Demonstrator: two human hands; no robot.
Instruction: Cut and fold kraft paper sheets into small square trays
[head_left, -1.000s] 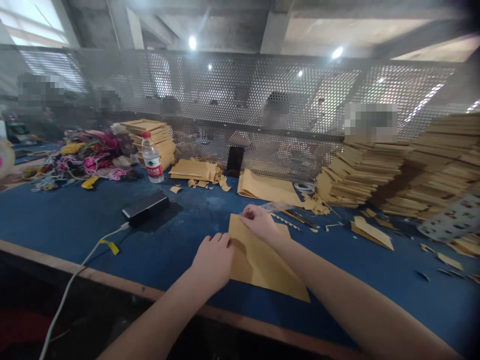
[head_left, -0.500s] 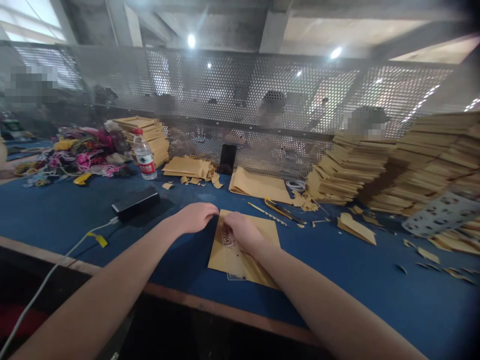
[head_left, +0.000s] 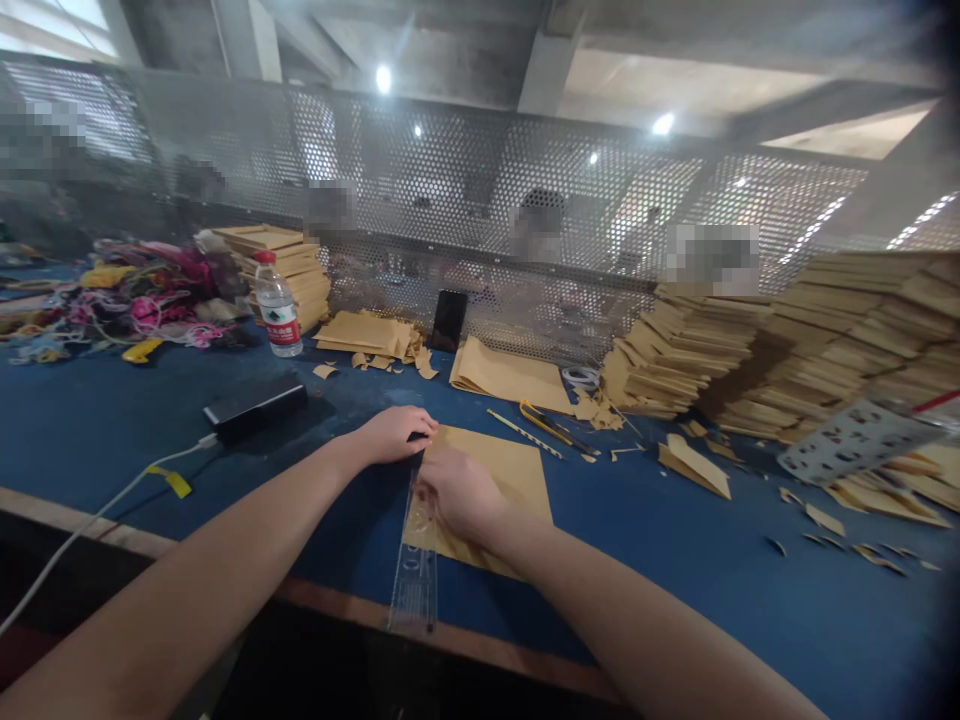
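A brown paper sheet (head_left: 517, 475) lies on the blue table in front of me. My right hand (head_left: 454, 490) is closed on the upper end of a clear plastic ruler (head_left: 414, 585), which lies along the paper's left side and reaches the table's front edge. Close by, my left hand (head_left: 397, 433) has its fingers bent at the paper's upper left corner; whether they pinch the paper is too small to tell. A patterned strip (head_left: 525, 433) and a yellow cutter (head_left: 551, 425) rest just beyond the paper.
A bottle (head_left: 277, 308), a black power bank (head_left: 255, 407) with a white cable and a dark phone (head_left: 450, 318) stand or lie further back. Tall stacks of brown paper (head_left: 675, 345) rise at the right. Coloured yarn (head_left: 150, 290) is heaped at the left.
My right hand has moved left and slightly nearer with the ruler, which has shifted from the middle of the paper to its left side. The whole view has turned slightly.
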